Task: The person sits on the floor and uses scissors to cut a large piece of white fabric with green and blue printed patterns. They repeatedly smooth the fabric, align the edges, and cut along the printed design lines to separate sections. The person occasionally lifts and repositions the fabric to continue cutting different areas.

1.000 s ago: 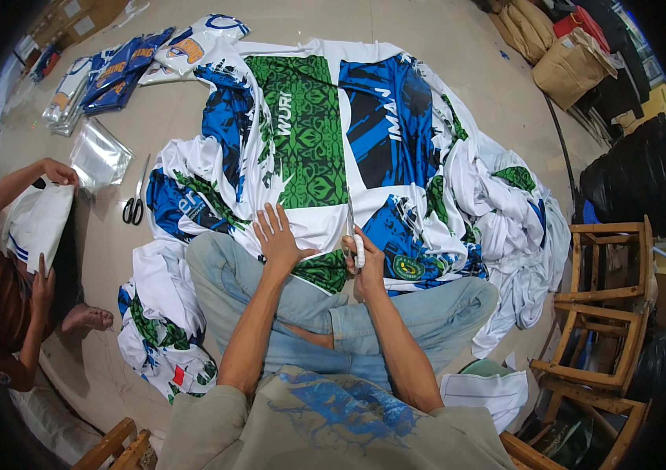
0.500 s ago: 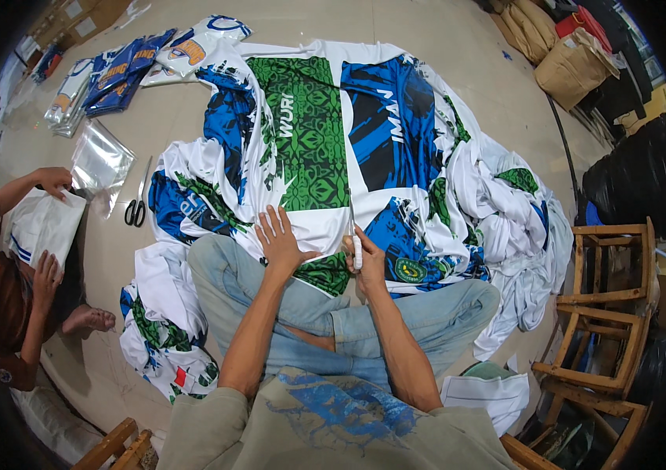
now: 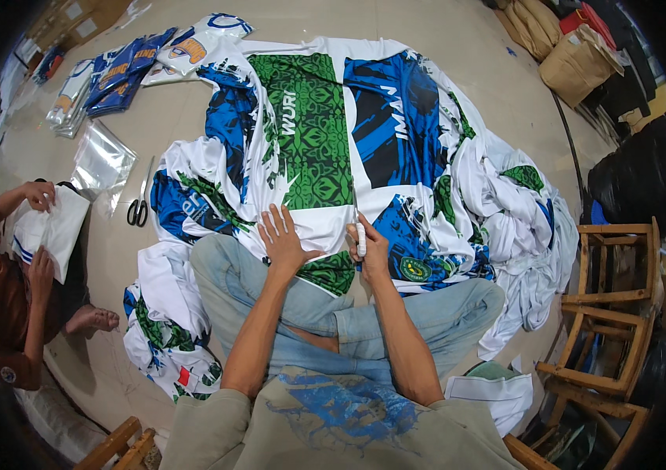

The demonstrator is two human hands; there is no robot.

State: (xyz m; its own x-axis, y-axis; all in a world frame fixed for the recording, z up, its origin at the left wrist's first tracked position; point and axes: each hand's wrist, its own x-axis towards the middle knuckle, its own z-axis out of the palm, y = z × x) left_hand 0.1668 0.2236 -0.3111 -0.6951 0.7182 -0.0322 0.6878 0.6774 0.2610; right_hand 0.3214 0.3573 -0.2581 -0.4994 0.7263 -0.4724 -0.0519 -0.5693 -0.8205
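A wide printed sheet of white fabric (image 3: 317, 223), with a green patterned panel (image 3: 313, 125) and a blue-and-black panel (image 3: 392, 129), lies spread on the floor before my crossed legs. My left hand (image 3: 282, 241) rests flat on its near white edge, fingers spread. In my right hand (image 3: 376, 251) is a pair of scissors with a white-wrapped handle (image 3: 361, 240). Their blades point away from me, along the white strip between the two panels; most of the blade length is hard to make out. Right of this hand lies a blue piece with a round green emblem (image 3: 414, 269).
Heaped printed fabric (image 3: 517, 227) lies at right, with another bundle (image 3: 164, 329) by my left knee. Black-handled scissors (image 3: 138, 211) and clear plastic bags (image 3: 104, 160) are on the floor. At left a person handles a white garment (image 3: 55, 227). Wooden frames (image 3: 607, 305) stand at right.
My right hand and the scissors have advanced slightly away from me along the white strip. My left hand stays flat. The other person's upper hand has shifted on the white garment.
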